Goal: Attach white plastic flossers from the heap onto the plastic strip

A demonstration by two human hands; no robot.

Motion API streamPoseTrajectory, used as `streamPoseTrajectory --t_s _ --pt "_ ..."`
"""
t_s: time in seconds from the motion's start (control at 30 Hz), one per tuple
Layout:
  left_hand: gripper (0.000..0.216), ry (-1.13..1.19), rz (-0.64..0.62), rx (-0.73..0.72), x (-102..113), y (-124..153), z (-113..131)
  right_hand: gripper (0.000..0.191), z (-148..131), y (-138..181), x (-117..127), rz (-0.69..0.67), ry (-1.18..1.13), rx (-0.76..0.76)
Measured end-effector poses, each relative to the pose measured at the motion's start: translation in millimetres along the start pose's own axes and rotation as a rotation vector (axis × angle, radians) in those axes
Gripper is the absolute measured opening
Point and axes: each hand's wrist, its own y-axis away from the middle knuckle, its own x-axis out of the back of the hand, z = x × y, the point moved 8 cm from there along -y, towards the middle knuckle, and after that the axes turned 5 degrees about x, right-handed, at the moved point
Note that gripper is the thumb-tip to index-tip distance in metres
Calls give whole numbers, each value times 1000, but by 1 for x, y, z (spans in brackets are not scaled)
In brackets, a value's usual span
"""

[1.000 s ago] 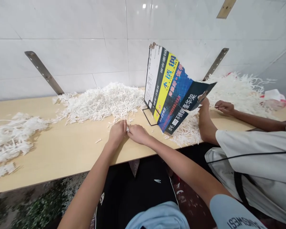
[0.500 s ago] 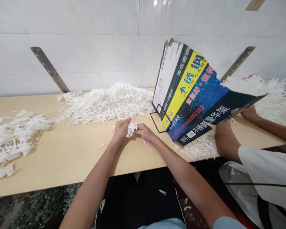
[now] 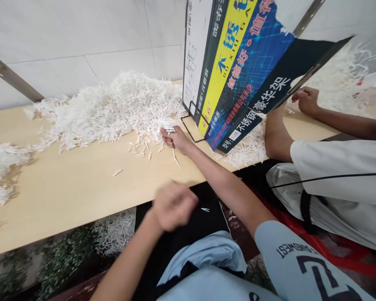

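Observation:
My right hand rests on the wooden table at the near edge of a big heap of thin white sticks. Its fingers are closed on a few of those sticks. My left hand is a blurred closed fist, off the table and over my lap; nothing shows in it. Several loose sticks lie scattered just left of my right hand.
A printed cardboard sheet leans on a black wire stand right of my hand. Beyond it a co-worker's arm and hand rest by another white heap. More sticks lie at the table's left and on the floor.
My left hand has let go of the bunch and pulled back off the table towards my lap. My right hand has reached forward to the heap's edge. The view has tilted down and right.

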Motion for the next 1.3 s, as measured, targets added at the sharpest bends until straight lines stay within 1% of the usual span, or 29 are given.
streamPoseTrajectory --t_s 0.07,0.1,0.13,0.17,0.2,0.23,0.27,0.3,0.4,0.47,0.57,0.63,0.67,0.7,0.73,0.77,0.8,0.83,0.87,0.93,0.97,1.0,1.03,1.07,1.13,1.17,1.23,1.27,1.3 --pt "12 21 -128 -79 -43 29 42 60 0 1 -2 -11 15 -13" --pt "12 13 -214 -98 -65 40 54 61 0 1 -2 -14 18 -16" --pt "12 -36 -427 -68 -95 52 56 61 0 1 -2 -12 17 -16" --pt "11 -54 -611 3 -118 62 51 62 -1 2 -3 -8 14 -15" --pt "9 -37 -764 68 -134 70 45 63 -1 2 -3 -3 11 -16" --pt "10 -9 -890 128 -144 77 39 63 -1 2 -3 1 11 -20" --pt "14 34 -961 175 -148 80 34 64 -1 3 -3 4 11 -26" --pt "17 71 -999 211 -149 80 30 64 0 3 -3 5 13 -33" --pt "16 69 -1035 322 -149 77 18 62 1 4 -3 11 11 -52" --pt "15 37 -1056 381 -154 76 11 61 2 4 -2 24 10 -64" --pt "9 27 -1082 385 -161 74 9 59 2 4 -1 37 21 -64" --pt "8 38 -1093 353 -154 71 18 58 2 3 -1 39 37 -53" --pt "7 56 -1090 314 -144 67 26 57 2 3 -1 40 47 -50" --pt "7 73 -1080 271 -130 60 34 57 2 3 -1 42 58 -48" --pt "6 119 -1049 183 -112 49 47 56 3 3 -1 43 68 -49" --pt "4 130 -991 111 -88 35 54 56 4 3 -1 43 78 -50" --pt "5 82 -903 81 -61 16 54 56 5 3 -1 41 88 -52" --pt "9 36 -809 86 -32 -5 46 55 6 3 0 38 96 -55" --pt "14 -13 -699 135 -2 -27 31 54 6 2 0 34 105 -57" --pt "20 -197 -378 283 62 -67 -16 53 7 2 0 32 119 -56" --pt "21 -300 -231 349 88 -78 -40 53 6 2 0 33 126 -55" --pt "24 -397 -109 410 108 -83 -63 53 6 2 0 36 135 -53" --pt "31 -467 -31 450 119 -82 -81 53 6 2 0 39 144 -52" --pt "36 -496 8 493 121 -77 -96 53 5 1 0 43 155 -49" --pt "26 -469 116 579 117 -58 -115 51 5 0 0 46 183 -38" --pt "22 -414 164 592 110 -50 -118 50 5 -1 0 48 200 -28" --pt "22 -260 236 542 94 -42 -117 44 5 -3 0 52 242 2" --pt "24 -167 233 506 85 -44 -117 40 4 -3 0 54 266 22" --pt "26 -81 202 468 76 -49 -117 36 3 -4 0 55 293 44"
